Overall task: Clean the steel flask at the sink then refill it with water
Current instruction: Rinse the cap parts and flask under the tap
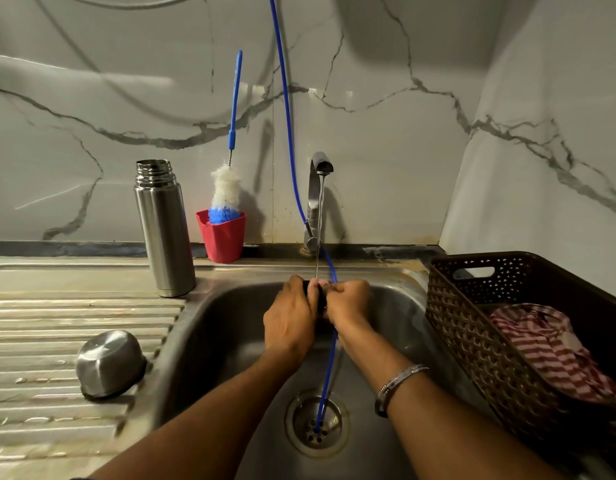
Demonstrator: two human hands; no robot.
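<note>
The steel flask (164,230) stands upright and uncapped on the sink's left rim. Its steel cup-lid (109,363) lies upside down on the ribbed drainboard (40,320). Over the sink basin (216,327), my left hand (291,320) and my right hand (348,303) meet under a thin stream from the tap (318,188). Together they hold a small dark part (320,299), mostly hidden by the fingers. A bottle brush (228,181) with a blue handle stands in a red cup (221,237) by the wall.
A thin blue hose (289,133) runs down the wall, passes my hands and ends in the drain (317,424). A brown woven basket (507,327) with a red striped cloth (548,351) sits on the right. Marble walls close the back and right sides.
</note>
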